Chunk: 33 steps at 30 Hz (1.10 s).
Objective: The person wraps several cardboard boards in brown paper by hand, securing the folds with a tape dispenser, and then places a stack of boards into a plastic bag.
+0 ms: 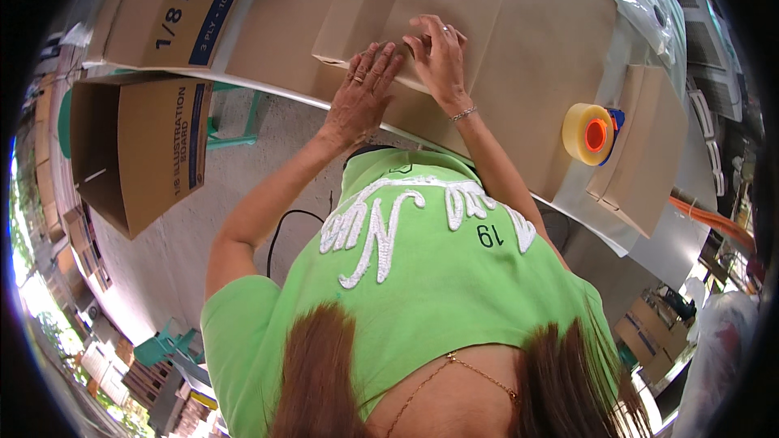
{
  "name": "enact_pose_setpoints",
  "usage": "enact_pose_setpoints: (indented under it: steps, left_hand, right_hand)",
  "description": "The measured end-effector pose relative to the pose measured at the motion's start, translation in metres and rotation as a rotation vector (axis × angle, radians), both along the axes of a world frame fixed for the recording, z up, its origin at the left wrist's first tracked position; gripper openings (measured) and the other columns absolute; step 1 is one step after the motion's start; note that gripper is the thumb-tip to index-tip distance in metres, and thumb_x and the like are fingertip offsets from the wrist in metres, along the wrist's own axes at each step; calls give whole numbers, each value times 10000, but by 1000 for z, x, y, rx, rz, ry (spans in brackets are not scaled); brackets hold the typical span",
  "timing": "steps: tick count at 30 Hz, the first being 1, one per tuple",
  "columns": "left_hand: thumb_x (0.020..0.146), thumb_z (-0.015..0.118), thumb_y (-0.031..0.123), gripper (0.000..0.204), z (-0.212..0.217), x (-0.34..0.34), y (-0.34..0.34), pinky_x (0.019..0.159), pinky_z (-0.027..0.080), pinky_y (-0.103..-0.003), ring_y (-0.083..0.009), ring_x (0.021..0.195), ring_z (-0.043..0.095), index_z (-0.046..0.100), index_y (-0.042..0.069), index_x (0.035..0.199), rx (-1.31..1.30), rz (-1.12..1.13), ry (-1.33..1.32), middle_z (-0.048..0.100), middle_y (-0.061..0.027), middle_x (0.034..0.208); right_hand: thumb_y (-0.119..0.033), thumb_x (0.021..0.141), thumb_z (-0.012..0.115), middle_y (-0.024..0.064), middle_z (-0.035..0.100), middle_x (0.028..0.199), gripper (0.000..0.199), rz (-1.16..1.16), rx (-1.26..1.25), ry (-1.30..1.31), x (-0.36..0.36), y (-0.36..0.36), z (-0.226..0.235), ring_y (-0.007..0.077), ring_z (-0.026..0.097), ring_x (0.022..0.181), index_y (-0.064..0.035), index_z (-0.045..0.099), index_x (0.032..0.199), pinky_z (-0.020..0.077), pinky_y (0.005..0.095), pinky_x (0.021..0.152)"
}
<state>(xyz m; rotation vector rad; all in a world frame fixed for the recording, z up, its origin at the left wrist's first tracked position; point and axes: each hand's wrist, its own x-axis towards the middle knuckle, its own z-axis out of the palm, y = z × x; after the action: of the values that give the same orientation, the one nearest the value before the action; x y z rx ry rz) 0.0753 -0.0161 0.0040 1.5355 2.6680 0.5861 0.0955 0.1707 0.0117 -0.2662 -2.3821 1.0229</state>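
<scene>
A sheet of brown wrapping paper (552, 32) covers much of the table. On it lies a long, low block (357, 12) wrapped in or covered by the same brown paper. My left hand (367, 91) rests with fingers stretched out at the near end of this block, close to the table's front edge. Just to its right, my right hand (441, 61) hovers over or touches the paper with bent fingers, thumb and index apart. I see nothing held in either hand. A tape dispenser (591, 134) with a wide yellowish roll lies farther right on the paper.
A brown paper-wrapped package (637, 146) lies at the table's right end. One cardboard box (178, 16) occupies the far left; an open one (138, 150) stands below it by a green stool (231, 142). Clear plastic wrap (637, 0) sits at the back right.
</scene>
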Motion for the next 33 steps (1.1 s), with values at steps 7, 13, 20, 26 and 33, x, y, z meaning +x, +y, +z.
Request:
enact_pose_setpoints:
  steps: [7, 13, 20, 26, 33]
  left_hand:
    - [871, 661, 245, 770, 13, 4, 1, 1211, 176, -446, -240, 1480, 185, 265, 215, 1531, 8, 68, -82, 231, -6, 1598]
    - [884, 644, 281, 746, 21, 12, 2, 1218, 163, -447, -207, 1478, 194, 267, 253, 1527, -47, 135, -74, 252, 34, 1591]
    - [887, 632, 256, 736, 16, 13, 10, 1225, 150, -461, -214, 1479, 194, 265, 299, 1524, -107, 187, -7, 235, 59, 1596]
    - [873, 644, 253, 759, 12, 12, 6, 1229, 150, -456, -223, 1480, 185, 258, 294, 1525, -112, 204, -14, 214, 51, 1603]
    - [861, 640, 194, 765, 14, 12, 8, 1240, 132, -450, -211, 1479, 182, 265, 283, 1521, -62, 184, -20, 212, 43, 1603]
  right_hand:
    - [-91, 857, 683, 57, 657, 960, 158, -241, -225, 149, 79, 97, 23, 169, 606, 835, -76, 679, 1015, 493, 310, 785]
    - [-200, 790, 792, 83, 617, 989, 415, -837, 445, -87, 227, 244, 20, 228, 585, 915, -32, 645, 1141, 486, 352, 860]
    - [-377, 688, 883, 128, 433, 1261, 901, -799, -270, -421, 283, 319, -32, 240, 443, 1202, -26, 444, 1391, 412, 380, 1014]
    - [-221, 779, 815, 59, 626, 1105, 672, -356, -677, -208, 278, 292, -24, 178, 604, 1013, -12, 490, 1328, 445, 302, 955]
    - [-91, 793, 746, 96, 605, 1204, 623, -362, -896, -107, 271, 260, -36, 191, 598, 1056, -2, 453, 1336, 460, 340, 956]
